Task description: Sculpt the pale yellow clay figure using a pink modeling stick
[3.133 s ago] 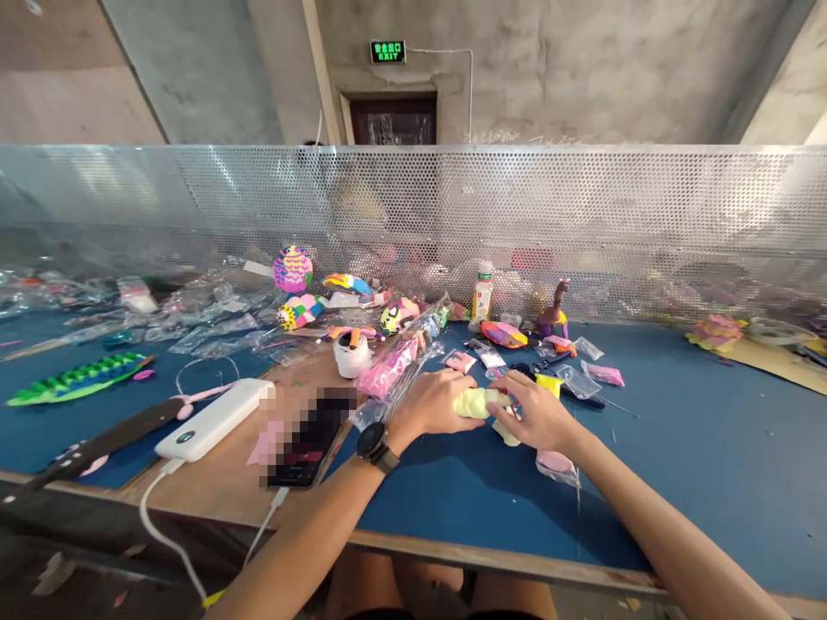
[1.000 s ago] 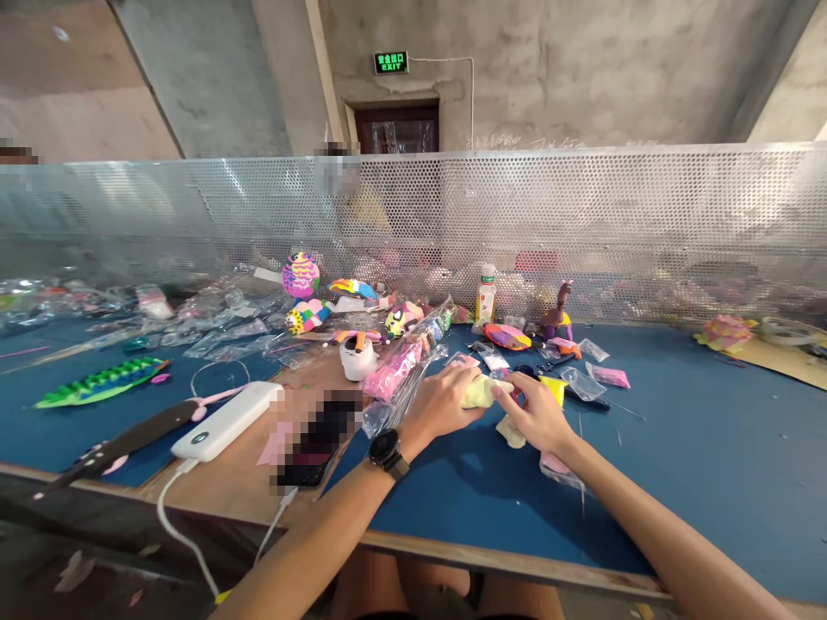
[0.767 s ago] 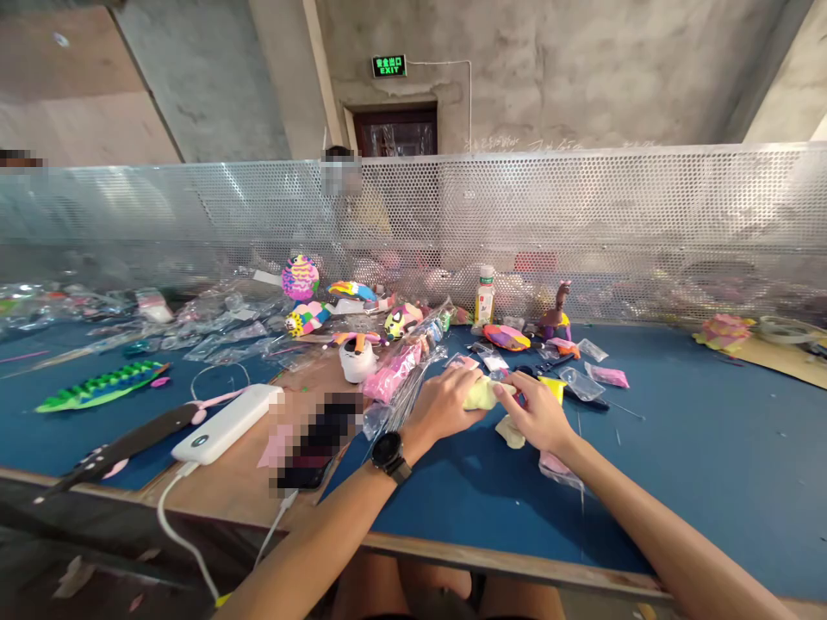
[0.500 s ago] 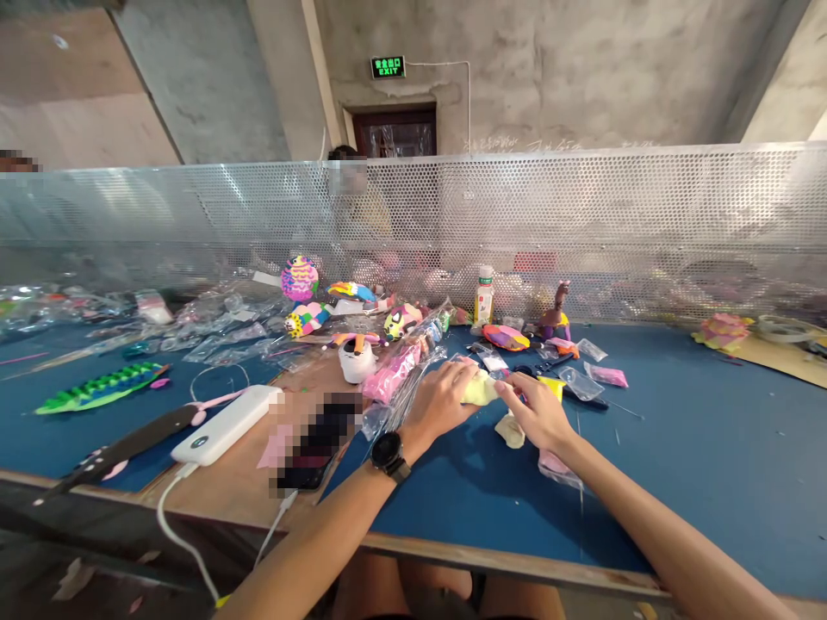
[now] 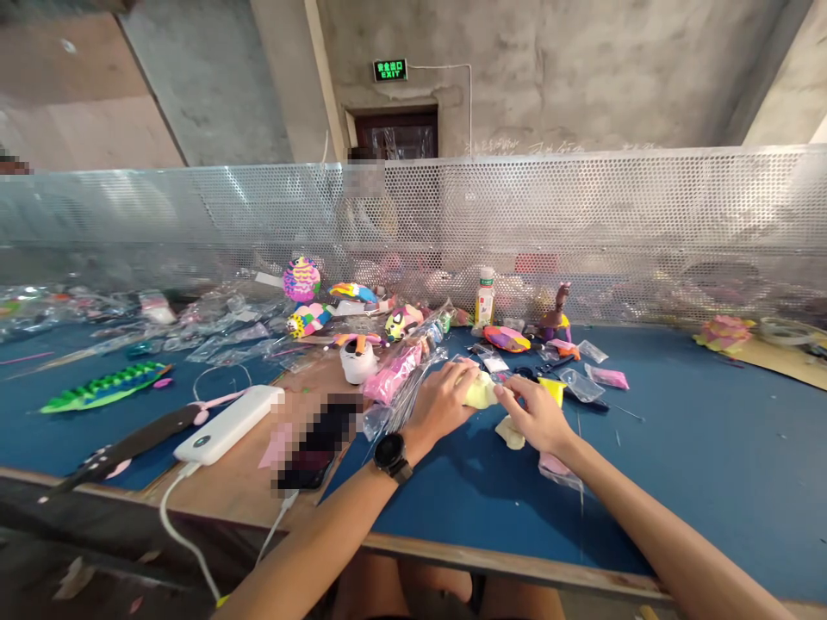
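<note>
A pale yellow lump of clay [image 5: 480, 394] sits between my two hands, just above the blue table [image 5: 678, 448]. My left hand [image 5: 444, 398], with a black watch [image 5: 391, 455] on the wrist, is closed around the lump's left side. My right hand [image 5: 537, 415] pinches its right end with the fingertips. A second pale yellow piece [image 5: 510, 432] lies on the table under my right hand. A small plastic bag with pink clay [image 5: 556, 468] lies beneath my right wrist.
A wooden board [image 5: 223, 482] holds a white power bank [image 5: 229, 423] and a phone [image 5: 314, 443]. Bagged pink clay [image 5: 395, 370], coloured clay figures [image 5: 301, 279], a small bottle [image 5: 484, 297], a green clay piece [image 5: 103, 387] and a perforated metal screen [image 5: 581, 232] stand behind.
Both hands stay on the yellow lump and have shifted slightly up and away with it. The camera has tilted a little.
</note>
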{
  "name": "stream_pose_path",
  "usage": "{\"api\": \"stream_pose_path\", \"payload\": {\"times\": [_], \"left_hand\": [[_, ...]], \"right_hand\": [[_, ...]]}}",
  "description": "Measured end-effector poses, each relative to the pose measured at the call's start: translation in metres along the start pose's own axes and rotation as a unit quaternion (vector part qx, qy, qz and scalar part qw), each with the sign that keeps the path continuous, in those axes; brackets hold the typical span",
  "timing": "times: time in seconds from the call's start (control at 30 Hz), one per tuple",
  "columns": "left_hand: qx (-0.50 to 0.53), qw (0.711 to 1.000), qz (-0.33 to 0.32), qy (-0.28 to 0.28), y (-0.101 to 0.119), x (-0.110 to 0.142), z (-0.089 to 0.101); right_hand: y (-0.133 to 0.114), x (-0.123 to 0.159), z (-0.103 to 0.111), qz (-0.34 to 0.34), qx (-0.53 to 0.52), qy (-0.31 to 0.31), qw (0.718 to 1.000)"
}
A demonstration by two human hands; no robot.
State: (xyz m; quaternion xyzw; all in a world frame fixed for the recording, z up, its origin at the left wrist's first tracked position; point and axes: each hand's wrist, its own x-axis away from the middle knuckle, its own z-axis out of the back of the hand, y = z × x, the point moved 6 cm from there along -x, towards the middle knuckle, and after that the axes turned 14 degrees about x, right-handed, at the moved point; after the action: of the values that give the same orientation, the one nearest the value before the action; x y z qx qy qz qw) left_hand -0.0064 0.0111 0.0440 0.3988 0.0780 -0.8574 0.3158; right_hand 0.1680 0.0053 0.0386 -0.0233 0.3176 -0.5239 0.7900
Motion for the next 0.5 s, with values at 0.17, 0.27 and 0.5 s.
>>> {"api": "stream_pose_path", "payload": {"times": [0.17, 0.27, 0.5], "left_hand": [[0.003, 1.000, 0.010, 0.004, -0.001, 0.000, -0.001], [-0.006, 1.000, 0.010, -0.006, -0.001, 0.001, -0.003], [-0.048, 0.997, -0.017, -0.063, 0.004, -0.018, -0.008]], "right_hand": [[0.001, -0.001, -0.002, -0.011, -0.026, -0.019, 0.999], [0.001, -0.001, 0.001, -0.008, -0.012, -0.010, 1.000], [0.012, -0.002, 0.003, -0.036, -0.009, 0.002, 0.999]]}}
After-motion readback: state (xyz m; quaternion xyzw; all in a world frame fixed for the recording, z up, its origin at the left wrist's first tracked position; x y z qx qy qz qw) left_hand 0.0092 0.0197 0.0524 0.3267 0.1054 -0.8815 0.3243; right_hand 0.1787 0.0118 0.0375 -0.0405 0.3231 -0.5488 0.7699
